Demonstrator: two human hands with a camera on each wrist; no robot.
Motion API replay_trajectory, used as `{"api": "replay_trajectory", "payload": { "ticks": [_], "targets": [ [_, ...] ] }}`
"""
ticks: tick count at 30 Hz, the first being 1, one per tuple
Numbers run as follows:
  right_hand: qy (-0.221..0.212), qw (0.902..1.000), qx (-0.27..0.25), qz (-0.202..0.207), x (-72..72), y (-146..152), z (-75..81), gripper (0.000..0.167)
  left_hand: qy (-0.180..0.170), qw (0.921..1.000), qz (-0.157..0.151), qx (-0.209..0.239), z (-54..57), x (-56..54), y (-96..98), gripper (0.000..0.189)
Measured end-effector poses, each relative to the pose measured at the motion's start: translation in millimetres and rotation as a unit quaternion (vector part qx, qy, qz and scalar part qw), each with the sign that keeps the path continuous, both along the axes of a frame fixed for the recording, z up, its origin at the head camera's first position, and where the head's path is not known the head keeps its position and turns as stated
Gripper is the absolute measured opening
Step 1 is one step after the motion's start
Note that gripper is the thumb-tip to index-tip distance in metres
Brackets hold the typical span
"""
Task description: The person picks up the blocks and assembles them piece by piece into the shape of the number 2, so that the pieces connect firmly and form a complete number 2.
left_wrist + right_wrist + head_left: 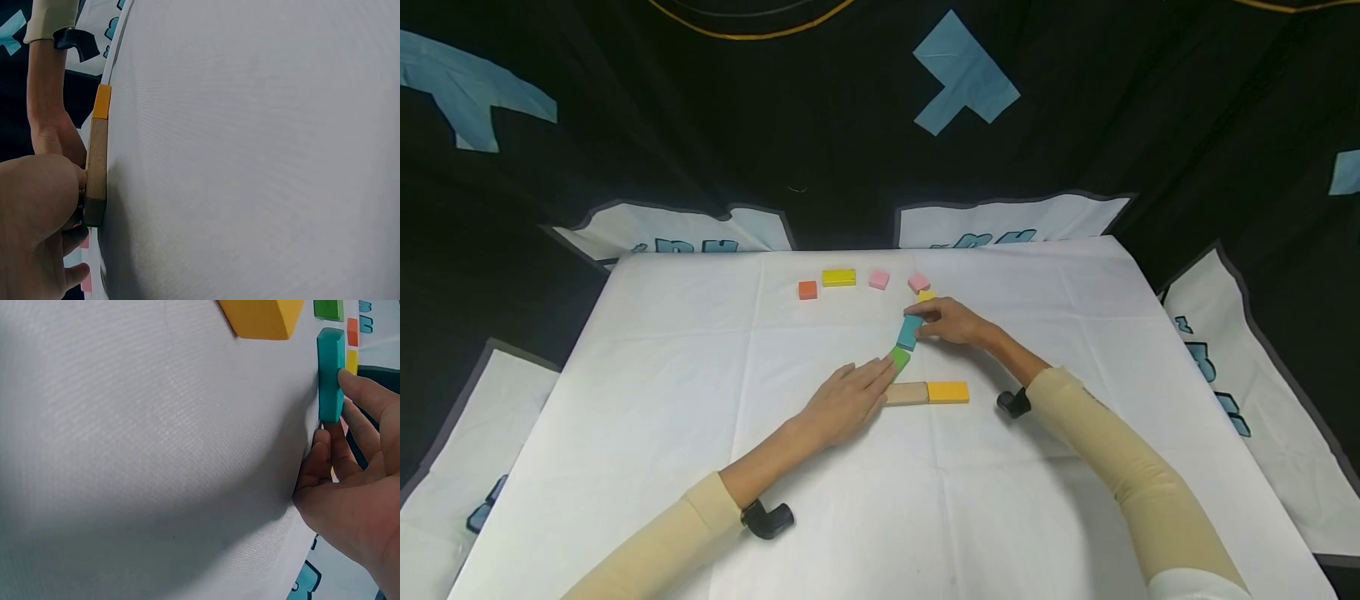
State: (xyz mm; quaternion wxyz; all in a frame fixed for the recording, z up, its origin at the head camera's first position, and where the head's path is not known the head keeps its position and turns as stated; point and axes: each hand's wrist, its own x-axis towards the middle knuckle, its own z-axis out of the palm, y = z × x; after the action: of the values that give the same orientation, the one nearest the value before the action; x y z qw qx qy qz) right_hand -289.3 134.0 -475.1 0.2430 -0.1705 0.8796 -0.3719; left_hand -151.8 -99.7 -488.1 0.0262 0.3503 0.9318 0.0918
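Observation:
My right hand pinches a teal block, thumb on its near side and fingers at its far end. The thumb also shows against the teal block in the right wrist view. My left hand lies with its fingers stretched out, fingertips touching a green block that meets the teal one. Just below those fingers, a plain wooden block lies end to end with an orange-yellow block. Beyond the right fingers is a partly covered yellow block, beside a pink block.
Along the far side of the white table lie an orange block, a long yellow block and another pink block. A black curtain hangs behind the table. Each wrist carries a black camera mount.

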Motion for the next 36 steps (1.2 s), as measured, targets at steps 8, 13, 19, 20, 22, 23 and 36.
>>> {"api": "replay_trajectory", "payload": {
  "ticks": [8, 13, 19, 20, 22, 23, 36],
  "targets": [
    [-0.01, 0.9999, -0.007, -0.005, -2.6, 1.3, -1.6, 0.047, 0.0, 1.0, 0.001, -0.005, -2.1, -1.8, 0.6, 0.055],
    [-0.01, 0.9999, -0.006, -0.001, -2.3, 1.2, -2.1, 0.047, -0.003, 1.0, 0.002, -0.007, -2.1, -2.2, 1.2, 0.055],
    [-0.007, 0.9999, -0.011, 0.002, -1.5, 1.5, -1.8, 0.047, -0.001, 0.9999, 0.004, -0.012, -2.2, -2.2, 1.7, 0.055],
    [-0.006, 0.9999, -0.011, 0.002, -1.5, 1.4, -1.8, 0.047, 0.0, 0.9999, 0.004, -0.014, -2.3, -2.3, 1.8, 0.054],
    [-0.002, 0.9999, -0.009, 0.005, -1.6, 1.5, -2.3, 0.047, 0.003, 0.9998, 0.006, -0.018, -2.7, -2.3, 1.8, 0.054],
    [-0.001, 1.0, -0.008, 0.005, -1.6, 1.4, -2.5, 0.047, 0.004, 0.9998, 0.006, -0.02, -2.6, -2.3, 1.9, 0.054],
    [-0.004, 0.9999, -0.006, 0.012, -2.4, 0.1, -4.7, 0.047, 0.0, 0.9998, 0.007, -0.017, -1.9, -1.7, 1.8, 0.055]
  ]
}}
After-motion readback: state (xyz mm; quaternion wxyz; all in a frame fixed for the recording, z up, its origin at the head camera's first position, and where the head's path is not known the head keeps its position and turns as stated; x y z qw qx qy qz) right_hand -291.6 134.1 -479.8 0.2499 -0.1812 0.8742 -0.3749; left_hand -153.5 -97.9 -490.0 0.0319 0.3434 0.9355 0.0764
